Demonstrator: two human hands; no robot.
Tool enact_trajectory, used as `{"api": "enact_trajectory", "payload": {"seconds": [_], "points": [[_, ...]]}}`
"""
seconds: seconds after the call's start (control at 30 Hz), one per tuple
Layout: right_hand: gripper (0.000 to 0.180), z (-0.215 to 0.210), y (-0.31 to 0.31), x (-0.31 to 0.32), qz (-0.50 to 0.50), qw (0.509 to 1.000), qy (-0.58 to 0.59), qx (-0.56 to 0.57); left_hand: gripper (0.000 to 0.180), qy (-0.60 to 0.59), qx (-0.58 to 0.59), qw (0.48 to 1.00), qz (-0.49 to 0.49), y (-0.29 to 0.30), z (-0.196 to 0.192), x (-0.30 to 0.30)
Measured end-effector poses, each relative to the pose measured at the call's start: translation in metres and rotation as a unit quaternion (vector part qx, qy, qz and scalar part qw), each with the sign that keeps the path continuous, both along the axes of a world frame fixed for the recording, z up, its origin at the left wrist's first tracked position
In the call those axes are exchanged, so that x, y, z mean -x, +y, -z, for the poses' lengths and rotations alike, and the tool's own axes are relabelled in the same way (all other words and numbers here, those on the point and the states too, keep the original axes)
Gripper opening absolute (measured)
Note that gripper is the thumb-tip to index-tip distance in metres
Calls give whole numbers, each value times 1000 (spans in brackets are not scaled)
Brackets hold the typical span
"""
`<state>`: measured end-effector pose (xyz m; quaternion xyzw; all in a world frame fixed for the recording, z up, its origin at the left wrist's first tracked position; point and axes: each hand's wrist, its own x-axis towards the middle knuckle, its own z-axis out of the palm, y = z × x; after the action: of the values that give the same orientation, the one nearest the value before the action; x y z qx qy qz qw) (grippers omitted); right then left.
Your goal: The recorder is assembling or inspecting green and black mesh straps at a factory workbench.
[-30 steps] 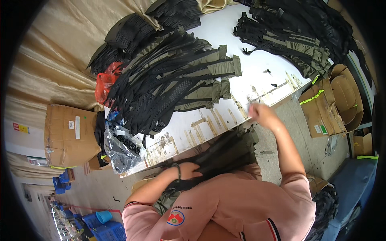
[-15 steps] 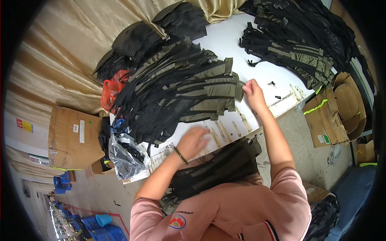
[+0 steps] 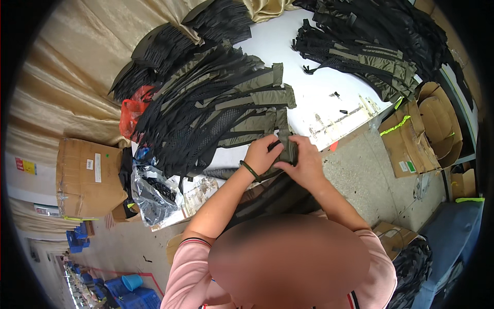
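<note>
At the table's near edge, my left hand [image 3: 264, 153] and my right hand [image 3: 304, 160] are close together, fingers closed on the end of an olive and black fabric piece [image 3: 289, 149]. Part of this piece is hidden behind my hands. Just beyond them, a fanned pile of olive and black mesh fabric pieces [image 3: 206, 110] spreads over the table, olive ends toward the right. More dark fabric [image 3: 272, 195] hangs below the edge, in front of my body.
The white table [image 3: 309, 103] bears stacks of black pieces [image 3: 164, 49] at the back and another dark pile [image 3: 370, 56] at far right. A red bag [image 3: 134, 116] and clear plastic bag [image 3: 154, 198] lie left. Cardboard boxes [image 3: 87, 177] flank the table.
My right hand has come nearer from the pile's right end. My left hand has moved right, and both now grip a fabric piece at the near edge. The view has shifted slightly.
</note>
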<state>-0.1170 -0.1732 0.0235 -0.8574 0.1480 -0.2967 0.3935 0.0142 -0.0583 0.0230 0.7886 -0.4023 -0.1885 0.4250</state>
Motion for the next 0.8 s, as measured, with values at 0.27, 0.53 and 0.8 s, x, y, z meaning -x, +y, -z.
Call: {"api": "enact_trajectory", "payload": {"seconds": [0.27,0.53,0.8], "points": [[38,26,6,-13,21,992,43,119,22,142,81,986,-37,14,21,1],[10,6,-6,-27,-71,970,-79,217,18,30,66,996,-54,41,6,28],[18,54,-4,-31,-85,828,8,-554,14,-121,53,991,-23,40,-9,48]]}}
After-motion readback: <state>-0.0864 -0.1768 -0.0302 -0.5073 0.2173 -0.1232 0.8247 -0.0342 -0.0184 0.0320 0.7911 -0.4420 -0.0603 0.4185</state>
